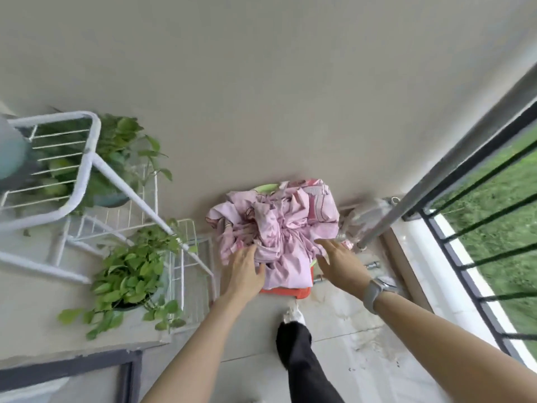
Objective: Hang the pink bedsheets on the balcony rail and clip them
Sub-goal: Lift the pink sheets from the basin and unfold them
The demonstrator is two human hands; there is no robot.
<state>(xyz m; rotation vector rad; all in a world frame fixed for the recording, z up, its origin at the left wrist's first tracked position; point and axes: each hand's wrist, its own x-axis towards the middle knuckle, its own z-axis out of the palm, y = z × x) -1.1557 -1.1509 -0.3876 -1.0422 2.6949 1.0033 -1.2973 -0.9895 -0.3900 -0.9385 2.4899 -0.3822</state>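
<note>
Crumpled pink cloth bedsheets (276, 225) over glossy orange plastic basket (286, 292); smooth brushed metal rail (453, 167); white coated wire rack (87, 170); pale polished floor tiles (343, 330).

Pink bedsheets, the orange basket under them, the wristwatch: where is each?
pink bedsheets (279, 225), head view, middle of the crumpled heap
orange basket (286, 292), head view, near rim
wristwatch (373, 292), head view, strap on right wrist

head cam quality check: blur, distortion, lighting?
Head view: strong wide-angle bend, the balcony rail slants; motion blur smears the white rack at left; soft even daylight, no glare; the pink bedsheets and both hands, left hand, right hand, stay fairly sharp.
</note>
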